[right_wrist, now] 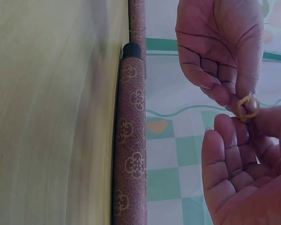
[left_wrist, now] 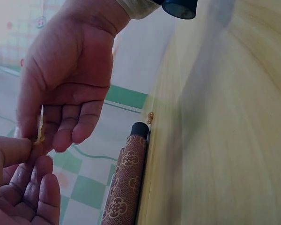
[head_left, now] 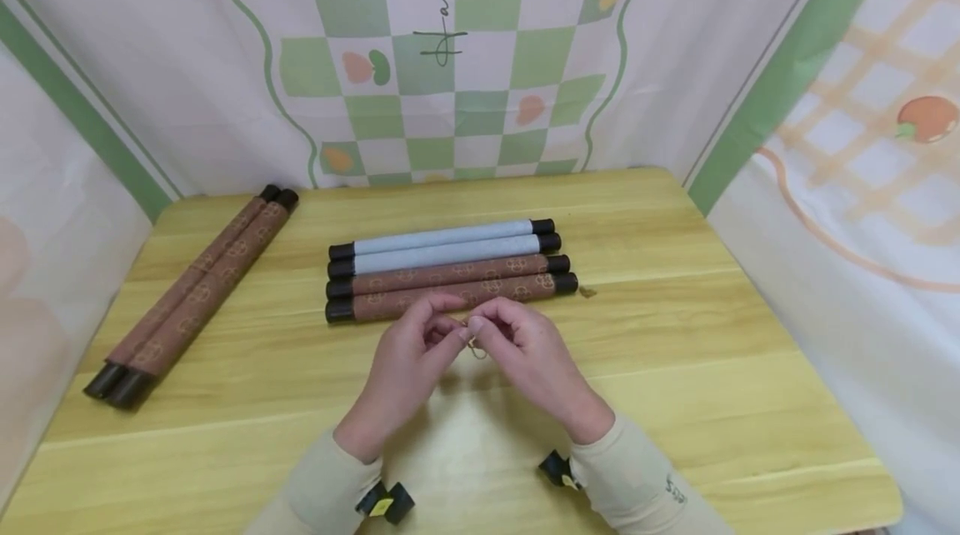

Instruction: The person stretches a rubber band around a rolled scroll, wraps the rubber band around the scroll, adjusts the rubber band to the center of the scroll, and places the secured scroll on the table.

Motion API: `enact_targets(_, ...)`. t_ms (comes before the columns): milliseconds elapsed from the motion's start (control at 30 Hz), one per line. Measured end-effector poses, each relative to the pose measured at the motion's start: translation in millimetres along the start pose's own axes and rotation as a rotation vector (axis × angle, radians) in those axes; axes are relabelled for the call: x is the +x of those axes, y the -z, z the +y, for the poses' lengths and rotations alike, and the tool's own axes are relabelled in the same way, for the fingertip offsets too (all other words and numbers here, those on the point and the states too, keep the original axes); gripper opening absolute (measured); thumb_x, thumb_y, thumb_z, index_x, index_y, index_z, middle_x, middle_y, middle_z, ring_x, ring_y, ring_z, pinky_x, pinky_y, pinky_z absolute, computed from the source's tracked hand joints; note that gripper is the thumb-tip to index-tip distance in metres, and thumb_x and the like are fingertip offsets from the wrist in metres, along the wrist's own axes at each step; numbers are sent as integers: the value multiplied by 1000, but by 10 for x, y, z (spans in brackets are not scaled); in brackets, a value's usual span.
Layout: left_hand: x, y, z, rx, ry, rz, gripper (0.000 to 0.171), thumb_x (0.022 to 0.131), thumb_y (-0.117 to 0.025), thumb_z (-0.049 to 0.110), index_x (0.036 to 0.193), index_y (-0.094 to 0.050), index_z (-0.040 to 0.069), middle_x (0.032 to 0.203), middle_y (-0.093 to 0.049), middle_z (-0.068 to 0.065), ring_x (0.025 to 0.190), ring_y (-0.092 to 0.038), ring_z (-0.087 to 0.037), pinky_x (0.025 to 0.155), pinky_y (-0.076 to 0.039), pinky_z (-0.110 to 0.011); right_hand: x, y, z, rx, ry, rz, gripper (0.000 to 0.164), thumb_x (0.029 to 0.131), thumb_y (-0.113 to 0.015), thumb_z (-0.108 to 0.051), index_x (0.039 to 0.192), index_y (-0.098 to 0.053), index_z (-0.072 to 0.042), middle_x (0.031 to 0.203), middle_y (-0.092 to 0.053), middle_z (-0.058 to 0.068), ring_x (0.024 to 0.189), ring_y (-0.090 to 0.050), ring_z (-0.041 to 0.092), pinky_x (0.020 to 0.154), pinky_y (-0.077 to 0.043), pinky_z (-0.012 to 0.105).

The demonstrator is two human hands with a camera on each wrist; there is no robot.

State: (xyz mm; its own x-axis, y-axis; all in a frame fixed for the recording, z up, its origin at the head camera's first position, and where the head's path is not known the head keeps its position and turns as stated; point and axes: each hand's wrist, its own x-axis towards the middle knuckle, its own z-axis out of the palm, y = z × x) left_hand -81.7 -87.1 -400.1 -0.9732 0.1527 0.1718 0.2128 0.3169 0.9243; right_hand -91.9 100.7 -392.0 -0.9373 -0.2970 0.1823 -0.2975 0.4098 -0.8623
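Observation:
In the head view, my left hand (head_left: 411, 358) and right hand (head_left: 531, 356) meet at fingertip height over the table. Between thumbs and forefingers both pinch a small yellowish rubber band (head_left: 477, 350), its loop hanging beneath the fingertips. The right wrist view shows that rubber band (right_wrist: 248, 108) looped at the touching fingertips. Just beyond the hands lie two brown patterned scrolls (head_left: 457, 289), with two pale blue scrolls (head_left: 450, 243) alongside; all have black ends. A small clump of rubber bands (head_left: 587, 292) rests by the right end of the nearest brown scroll.
Another pair of brown scrolls (head_left: 202, 289) lies slanted on the table's left side. The wooden table (head_left: 712, 402) has a patterned curtain (head_left: 487, 118) behind it and hanging cloth on both sides. Black wrist cameras (head_left: 386, 503) sit at the cuffs.

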Motion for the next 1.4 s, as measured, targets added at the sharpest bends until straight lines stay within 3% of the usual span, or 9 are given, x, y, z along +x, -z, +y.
enact_targets(233,-10,20,22,99,-22,-2,23,101,-69,18,124,-71,17,92,-71,8,79,-64,-8,69,-56,-26,7,34,4,29,-46,31,21,109,-56,-27,111,-69,-11,100,-73,3,89,-73,12,82,-62,27)
enact_targets(400,-7,26,27,174,-78,-12,20,103,-66,16,121,-74,12,91,-70,8,77,-62,-6,68,-54,-26,11,30,-12,141,-94,22,21,110,-52,-24,112,-64,-7,102,-71,9,90,-72,19,82,-62,30)
enact_targets(567,-14,25,30,211,-82,-13,21,105,-62,18,121,-74,13,92,-67,9,78,-60,-6,67,-53,-26,15,40,-24,272,-162,-6,24,111,-50,-24,115,-61,-3,99,-65,14,87,-69,24,81,-63,34)
enact_targets(700,-13,29,45,190,-62,-27,17,106,-60,18,116,-74,16,91,-65,7,78,-60,-8,68,-53,-28,12,57,-26,307,-183,-36,26,111,-49,-24,116,-60,-2,94,-61,16,84,-67,26,80,-63,35)
enact_targets(900,-7,41,63,12,43,-42,13,107,-59,20,112,-70,17,94,-71,3,84,-67,-11,71,-57,-29,1,62,-25,199,-125,-44,26,110,-52,-27,116,-63,-5,92,-63,12,85,-67,24,81,-62,34)
enact_targets(1133,-1,35,56,-166,92,-38,9,105,-61,15,112,-66,10,103,-72,-4,91,-71,-17,79,-62,-30,-4,42,-16,40,-57,-47,24,110,-53,-24,120,-67,-8,98,-70,9,86,-69,18,79,-60,31)
enact_targets(1300,1,44,41,-156,103,-17,11,102,-67,18,111,-66,12,100,-69,-5,89,-68,-19,76,-58,-28,-7,37,9,-85,-2,-37,22,110,-53,-23,116,-70,-10,92,-68,1,83,-64,12,74,-57,29)
enact_targets(1400,-1,43,37,-106,100,-25,15,100,-70,19,114,-68,15,98,-68,-3,87,-64,-19,73,-55,-27,-10,39,7,-48,-30,-28,21,110,-52,-24,114,-68,-11,93,-68,2,86,-65,17,76,-57,30)
